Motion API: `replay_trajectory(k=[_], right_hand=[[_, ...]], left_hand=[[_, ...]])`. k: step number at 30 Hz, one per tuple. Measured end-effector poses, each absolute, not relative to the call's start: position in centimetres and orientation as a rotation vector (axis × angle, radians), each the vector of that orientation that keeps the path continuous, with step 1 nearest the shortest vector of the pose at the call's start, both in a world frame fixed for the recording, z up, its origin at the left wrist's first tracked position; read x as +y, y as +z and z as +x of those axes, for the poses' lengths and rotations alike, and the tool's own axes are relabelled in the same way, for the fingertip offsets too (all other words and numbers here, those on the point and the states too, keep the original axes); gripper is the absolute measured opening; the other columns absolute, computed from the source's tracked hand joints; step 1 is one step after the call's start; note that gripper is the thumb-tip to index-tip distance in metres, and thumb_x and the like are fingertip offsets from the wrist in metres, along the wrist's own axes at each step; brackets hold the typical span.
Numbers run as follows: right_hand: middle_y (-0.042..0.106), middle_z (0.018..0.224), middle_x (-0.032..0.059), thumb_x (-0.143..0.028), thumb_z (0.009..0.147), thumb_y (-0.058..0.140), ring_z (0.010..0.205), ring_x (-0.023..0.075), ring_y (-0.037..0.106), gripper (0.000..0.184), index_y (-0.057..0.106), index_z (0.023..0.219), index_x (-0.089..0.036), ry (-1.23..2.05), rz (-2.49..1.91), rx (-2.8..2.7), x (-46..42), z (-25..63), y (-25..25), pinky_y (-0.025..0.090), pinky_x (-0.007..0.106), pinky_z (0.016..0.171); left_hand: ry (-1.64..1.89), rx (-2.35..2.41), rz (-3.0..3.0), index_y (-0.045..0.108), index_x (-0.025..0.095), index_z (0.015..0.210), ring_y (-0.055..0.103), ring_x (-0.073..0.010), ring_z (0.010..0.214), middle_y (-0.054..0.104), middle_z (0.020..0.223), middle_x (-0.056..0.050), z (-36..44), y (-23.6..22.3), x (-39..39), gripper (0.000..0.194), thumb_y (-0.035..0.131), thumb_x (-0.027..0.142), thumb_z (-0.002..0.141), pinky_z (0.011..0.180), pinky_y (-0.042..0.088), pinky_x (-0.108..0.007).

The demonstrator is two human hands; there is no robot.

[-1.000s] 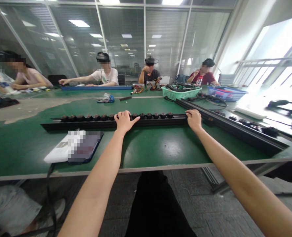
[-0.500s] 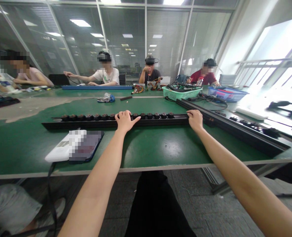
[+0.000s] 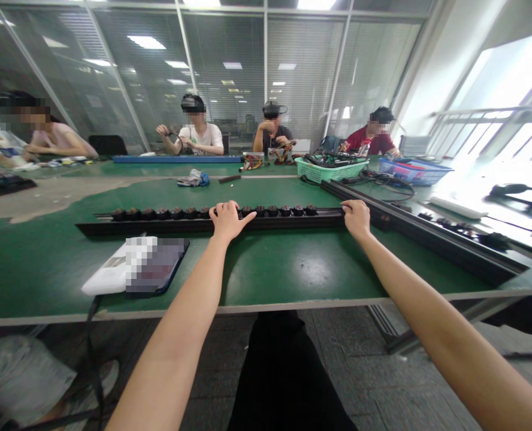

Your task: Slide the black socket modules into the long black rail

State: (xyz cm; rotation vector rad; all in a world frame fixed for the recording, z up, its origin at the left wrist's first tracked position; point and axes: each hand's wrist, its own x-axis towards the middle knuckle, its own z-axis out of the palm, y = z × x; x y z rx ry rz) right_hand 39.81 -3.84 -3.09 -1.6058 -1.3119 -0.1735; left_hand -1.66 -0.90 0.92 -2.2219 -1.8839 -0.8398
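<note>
Glass panels (image 3: 230,60) cross the top of the frame, with a bright window (image 3: 508,90) at upper right. Below them a green table (image 3: 275,275) spans the whole width, co-workers (image 3: 200,137) seated along its far side. One black rail (image 3: 293,222) lies across the centre of the frame; a second rail (image 3: 450,250) slants towards lower right, near its right end. Far back lie a blue strip (image 3: 176,160), a green basket (image 3: 333,173) and a blue basket (image 3: 428,175). Left of centre, a white packet (image 3: 106,274) sits against a dark device (image 3: 172,266), both partly pixelated. At mid-frame the left hand (image 3: 227,222) rests on the black rail, thumb spread wide, fingers bent over it; whether they grip anything I cannot tell. The right hand (image 3: 357,216) touches the rail's right end, fingers narrowly bunched, any pinch hidden. Smallest are the round parts (image 3: 163,213) lined up along the rail.
</note>
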Motion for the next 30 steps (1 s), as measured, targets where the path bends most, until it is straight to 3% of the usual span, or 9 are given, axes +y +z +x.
replay_trajectory(k=[30], right_hand=[[0.071, 0.112, 0.0152, -0.022, 0.085, 0.052, 0.11, 0.0331, 0.062, 0.031, 0.08, 0.097, -0.02, -0.167, -1.637, -1.276, -4.16, 40.03, -2.8, 0.05, 0.051, 0.104]], left_hand=[[-0.838, -1.891, -2.222, 0.057, 0.025, 0.12, 0.047, -0.0375, 0.139, 0.066, 0.135, -0.016, -1.67, 0.91, -0.9, 0.05, 0.06, 0.07, 0.097, 0.121, 0.026, -0.054]])
